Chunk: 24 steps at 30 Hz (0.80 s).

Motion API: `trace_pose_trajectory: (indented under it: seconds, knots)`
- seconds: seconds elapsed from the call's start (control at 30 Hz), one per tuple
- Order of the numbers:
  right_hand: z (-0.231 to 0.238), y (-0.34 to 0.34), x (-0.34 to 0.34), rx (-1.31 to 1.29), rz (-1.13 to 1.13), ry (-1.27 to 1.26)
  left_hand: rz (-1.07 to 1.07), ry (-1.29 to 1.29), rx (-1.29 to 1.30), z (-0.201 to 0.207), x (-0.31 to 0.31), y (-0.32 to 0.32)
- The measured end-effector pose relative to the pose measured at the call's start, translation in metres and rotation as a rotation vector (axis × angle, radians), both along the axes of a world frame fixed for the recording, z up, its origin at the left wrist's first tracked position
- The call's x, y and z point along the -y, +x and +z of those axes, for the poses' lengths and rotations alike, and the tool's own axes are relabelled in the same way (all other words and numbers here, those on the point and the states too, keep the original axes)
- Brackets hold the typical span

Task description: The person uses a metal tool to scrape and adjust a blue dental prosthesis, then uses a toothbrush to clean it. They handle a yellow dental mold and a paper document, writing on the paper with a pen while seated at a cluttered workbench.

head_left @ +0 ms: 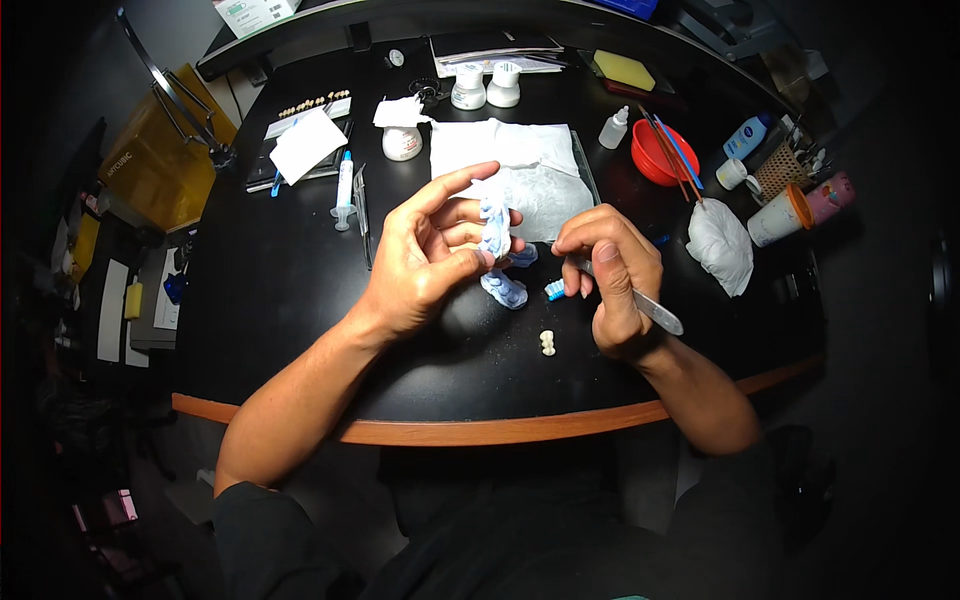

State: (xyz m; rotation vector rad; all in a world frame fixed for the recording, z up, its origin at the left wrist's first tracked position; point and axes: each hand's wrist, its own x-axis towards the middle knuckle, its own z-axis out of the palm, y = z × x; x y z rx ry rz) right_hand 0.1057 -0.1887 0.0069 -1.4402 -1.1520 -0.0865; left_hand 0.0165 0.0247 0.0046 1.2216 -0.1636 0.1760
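Observation:
A pale blue dental model (494, 228) is gripped upright between the thumb and fingers of my left hand (415, 250), above the desk's middle. In my right hand (620, 280) is a slim metal scalpel handle (658, 313), its flat end sticking out past the thumb toward the lower right. The tool's working tip is hard to make out near my fingers. Another light blue dental model (505, 290) lies on the desk just below the held one. A toothbrush head (556, 290) with blue and white bristles shows beside my right fingers. Nearer me rests a small cream-coloured dental bridge (547, 343).
White tissue (545, 200) lies flat behind my hands. At right stand a red bowl (660, 155) with brushes across it, a crumpled white cloth (720, 245) and a cup (780, 218). At left are a syringe (344, 195), tweezers (363, 215) and a lidded jar (402, 142).

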Motion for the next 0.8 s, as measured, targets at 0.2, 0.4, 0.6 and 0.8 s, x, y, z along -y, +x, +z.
trace_pose_trajectory:
  seconds: [0.2,0.4,0.6,0.8]
  knots:
    - [-0.002,-0.007,0.0,-0.008,-0.023,0.05,-0.04,0.008,-0.003,0.001,-0.002,-0.003]
    - [0.0,-0.007,0.008,-0.169,-0.092,-0.014,-0.096,-0.022,-0.057,-0.001,-0.006,-0.002]
    - [0.0,-0.006,0.007,-0.221,-0.19,-0.095,-0.019,0.137,-0.065,-0.001,-0.003,0.0]
    - [0.004,-0.005,0.002,0.003,-0.1,0.006,-0.094,0.185,-0.015,-0.007,-0.013,0.002]
